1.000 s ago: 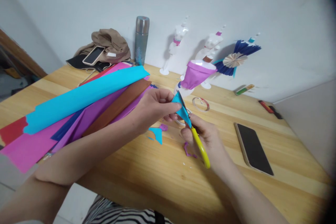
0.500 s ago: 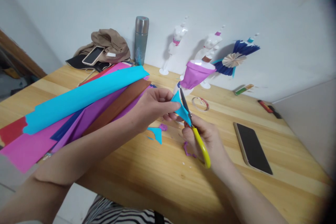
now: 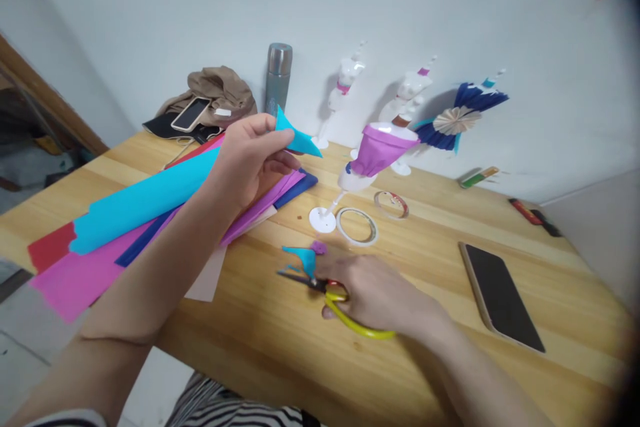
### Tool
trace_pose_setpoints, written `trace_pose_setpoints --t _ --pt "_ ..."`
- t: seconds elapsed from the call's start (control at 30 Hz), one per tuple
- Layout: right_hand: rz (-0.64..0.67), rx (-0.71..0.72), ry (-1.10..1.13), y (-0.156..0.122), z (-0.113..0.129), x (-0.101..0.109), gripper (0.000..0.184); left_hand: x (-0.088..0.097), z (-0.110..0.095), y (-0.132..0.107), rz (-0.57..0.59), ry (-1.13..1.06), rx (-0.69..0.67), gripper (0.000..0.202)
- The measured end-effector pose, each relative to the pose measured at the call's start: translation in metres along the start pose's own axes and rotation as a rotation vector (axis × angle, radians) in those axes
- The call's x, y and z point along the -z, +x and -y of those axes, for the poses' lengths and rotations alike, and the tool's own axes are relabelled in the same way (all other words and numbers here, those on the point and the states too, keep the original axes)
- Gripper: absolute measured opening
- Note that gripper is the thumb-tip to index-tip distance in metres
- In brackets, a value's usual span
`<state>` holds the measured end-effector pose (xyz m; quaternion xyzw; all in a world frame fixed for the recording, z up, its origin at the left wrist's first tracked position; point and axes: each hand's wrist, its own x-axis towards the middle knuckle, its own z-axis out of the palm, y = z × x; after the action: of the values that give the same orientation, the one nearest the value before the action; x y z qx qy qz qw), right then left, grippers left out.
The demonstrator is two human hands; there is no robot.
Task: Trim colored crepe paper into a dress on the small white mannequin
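My left hand [image 3: 257,153] pinches a small pointed piece of bright blue crepe paper [image 3: 299,139] between thumb and fingers, raised above the paper stack. Low over the table, my right hand [image 3: 373,290] is closed around the yellow handles of the scissors [image 3: 353,321], whose dark blades point left. Beside the blades lie a blue paper scrap [image 3: 305,255] and a small purple scrap [image 3: 319,248]. Behind them a small white dress-form mannequin [image 3: 323,219] stands on its round base, wrapped in purple paper [image 3: 383,149].
Left lie layered crepe paper sheets [image 3: 145,190]. At the back are a brown cloth bag [image 3: 225,90], a phone [image 3: 191,113], a flask [image 3: 279,77] and more mannequins [image 3: 345,83]. Tape rolls [image 3: 373,233] lie mid-table; a larger phone [image 3: 503,297] lies right.
The scissors have left the blue piece and moved down and left to the tabletop with my right hand. My left hand has lifted the piece up and left.
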<state>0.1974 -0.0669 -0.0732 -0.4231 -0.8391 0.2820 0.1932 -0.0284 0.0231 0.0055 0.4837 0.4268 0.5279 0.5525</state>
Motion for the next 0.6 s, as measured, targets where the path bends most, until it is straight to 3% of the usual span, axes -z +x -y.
trace_pose_setpoints --t 0.1,0.23,0.33,0.43,0.5,0.6 --pt "0.098 0.047 -0.259 0.001 0.001 -0.013 0.026 0.002 -0.001 -0.001 0.062 0.078 -0.006 0.017" --pt "-0.009 0.003 -0.105 0.0 0.004 -0.007 0.026 0.002 0.006 -0.005 0.215 0.063 -0.046 0.012" --pt "-0.223 -0.095 0.252 -0.004 0.007 0.008 0.002 0.002 0.008 -0.008 0.34 0.085 -0.064 0.013" --pt "-0.579 -0.147 0.549 -0.009 0.012 0.019 0.02 0.001 0.006 -0.011 0.466 0.201 -0.058 0.013" --pt "-0.767 -0.116 0.58 -0.01 0.016 0.024 0.03 -0.002 0.004 -0.012 0.579 0.277 -0.044 0.013" --pt "-0.87 -0.063 0.51 -0.007 0.024 0.031 0.037 -0.007 0.005 -0.011 0.774 0.35 -0.012 0.016"
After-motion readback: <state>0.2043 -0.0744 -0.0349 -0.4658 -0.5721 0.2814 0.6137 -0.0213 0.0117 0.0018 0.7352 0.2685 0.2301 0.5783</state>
